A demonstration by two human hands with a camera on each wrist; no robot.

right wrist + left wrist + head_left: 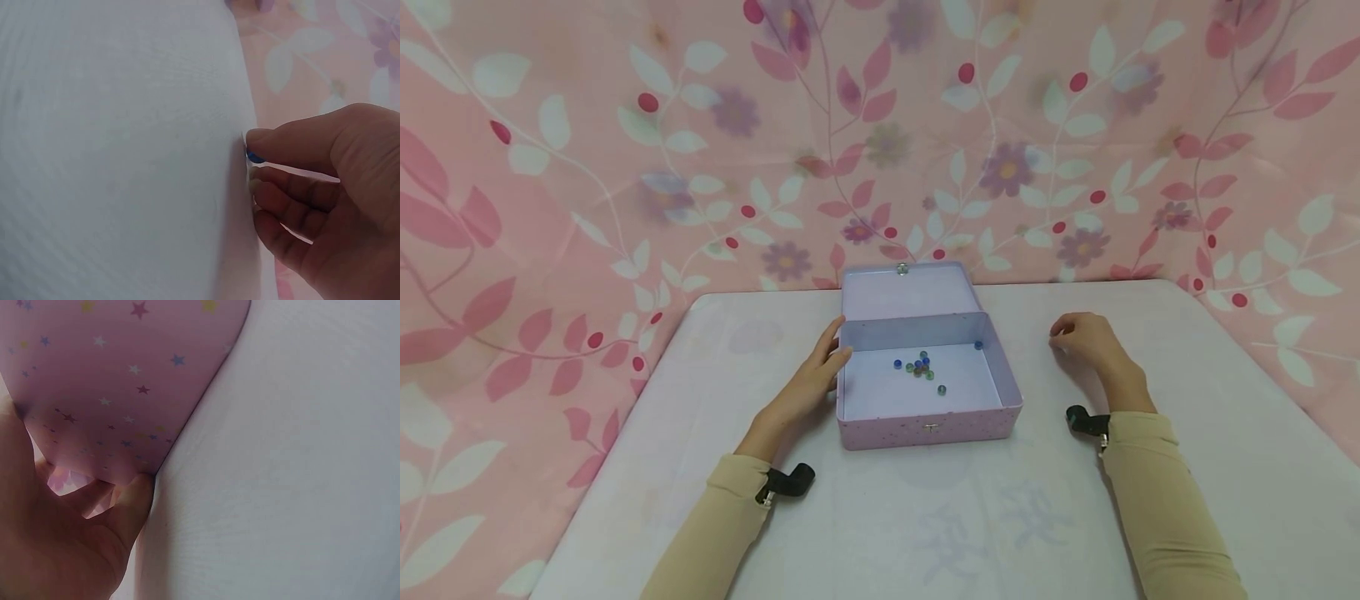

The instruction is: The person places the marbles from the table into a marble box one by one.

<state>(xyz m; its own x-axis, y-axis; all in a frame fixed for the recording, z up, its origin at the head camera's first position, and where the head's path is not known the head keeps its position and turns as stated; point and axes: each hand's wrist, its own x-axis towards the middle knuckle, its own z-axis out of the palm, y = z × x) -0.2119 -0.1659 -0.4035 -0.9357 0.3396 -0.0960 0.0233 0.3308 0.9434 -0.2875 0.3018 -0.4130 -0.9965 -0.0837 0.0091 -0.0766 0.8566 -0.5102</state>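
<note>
A lilac box [929,427] sits on the table with its lid [910,292] tipped back. Several small glass marbles [917,364], blue and greenish, lie on its floor, some clustered and others apart. My left hand [805,385] rests against the box's left side, thumb at the rim and fingers fairly straight. In the left wrist view, the fingers touch the star-printed wall [134,369]. Right of the box, my right hand [1092,342] is low over the table. Its thumb and fingertips pinch a blue marble [255,156] close to the white cloth.
A white cloth [1000,517] covers the table. Behind it hangs a pink floral curtain [880,150]. Black wrist cameras are strapped at the left sleeve [722,517] and the right sleeve [1165,508].
</note>
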